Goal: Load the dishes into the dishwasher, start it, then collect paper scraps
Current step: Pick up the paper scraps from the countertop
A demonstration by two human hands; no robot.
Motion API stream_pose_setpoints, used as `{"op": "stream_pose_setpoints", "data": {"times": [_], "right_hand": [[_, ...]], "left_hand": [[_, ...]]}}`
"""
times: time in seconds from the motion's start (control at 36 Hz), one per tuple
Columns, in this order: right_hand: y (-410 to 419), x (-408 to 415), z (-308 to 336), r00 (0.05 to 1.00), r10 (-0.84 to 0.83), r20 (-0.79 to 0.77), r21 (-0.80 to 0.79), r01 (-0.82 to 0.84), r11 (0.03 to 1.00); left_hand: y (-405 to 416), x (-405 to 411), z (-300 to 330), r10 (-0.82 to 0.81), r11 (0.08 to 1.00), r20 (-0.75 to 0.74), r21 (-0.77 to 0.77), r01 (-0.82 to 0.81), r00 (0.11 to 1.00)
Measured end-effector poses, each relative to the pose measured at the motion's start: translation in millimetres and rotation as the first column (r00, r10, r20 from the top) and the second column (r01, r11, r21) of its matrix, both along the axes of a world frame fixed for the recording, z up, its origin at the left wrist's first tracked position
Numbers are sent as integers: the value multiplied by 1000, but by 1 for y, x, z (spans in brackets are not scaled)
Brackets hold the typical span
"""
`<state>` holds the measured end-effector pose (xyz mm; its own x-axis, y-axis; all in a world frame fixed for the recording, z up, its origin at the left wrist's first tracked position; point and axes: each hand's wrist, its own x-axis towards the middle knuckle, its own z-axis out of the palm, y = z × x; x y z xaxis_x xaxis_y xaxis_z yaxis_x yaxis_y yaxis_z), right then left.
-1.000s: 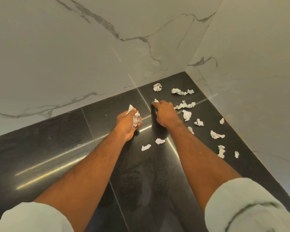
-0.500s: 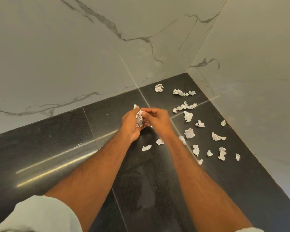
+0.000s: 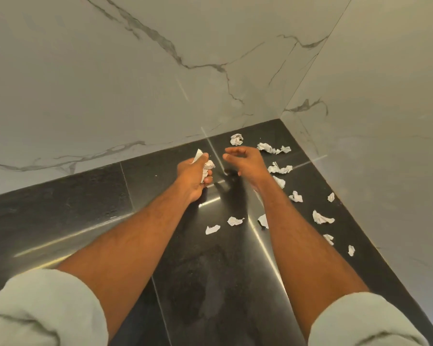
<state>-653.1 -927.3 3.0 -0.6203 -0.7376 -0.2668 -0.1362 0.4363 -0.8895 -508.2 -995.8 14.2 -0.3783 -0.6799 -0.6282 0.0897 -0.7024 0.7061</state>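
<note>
Several white crumpled paper scraps lie scattered on the glossy black floor in a corner. My left hand is closed around a bundle of paper scraps, with one scrap tip sticking up above the fingers. My right hand hovers just right of it, fingers apart and curled, holding nothing. A crumpled scrap lies just beyond the right hand near the wall. Two small scraps lie between my forearms. More scraps trail along the right wall.
Grey marble-veined walls meet at a corner behind the scraps and close off the far and right sides. The black floor tiles stretch to the left and toward me, with bright light streaks on them.
My right hand picked a scrap off the floor, brought it to my left hand, and has now drawn away to the right with its fingers open. The left hand keeps the bundle.
</note>
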Motion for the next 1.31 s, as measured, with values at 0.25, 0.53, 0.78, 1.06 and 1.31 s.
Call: {"op": "stream_pose_setpoints", "data": {"times": [0.25,0.53,0.78,1.06,1.31], "right_hand": [[-43,-30,-6,781,395,-484,495,-128,859],[-42,-21,-18,653,527,-544,648,-72,758],[36,43,-49,756,131,-641,276,68,959],[84,108,-3,984,-119,130,-294,153,943],[69,108,-10,960,-4,-279,-7,2,1000]], "left_hand": [[-6,5,-2,-7,1000,14,-18,8,1000],[1,19,-3,-46,999,-11,-12,46,999],[21,30,-27,1,998,-7,55,-1,1000],[46,-1,-22,15,988,-99,154,0,995],[49,-2,-28,68,987,-52,147,-60,996]]}}
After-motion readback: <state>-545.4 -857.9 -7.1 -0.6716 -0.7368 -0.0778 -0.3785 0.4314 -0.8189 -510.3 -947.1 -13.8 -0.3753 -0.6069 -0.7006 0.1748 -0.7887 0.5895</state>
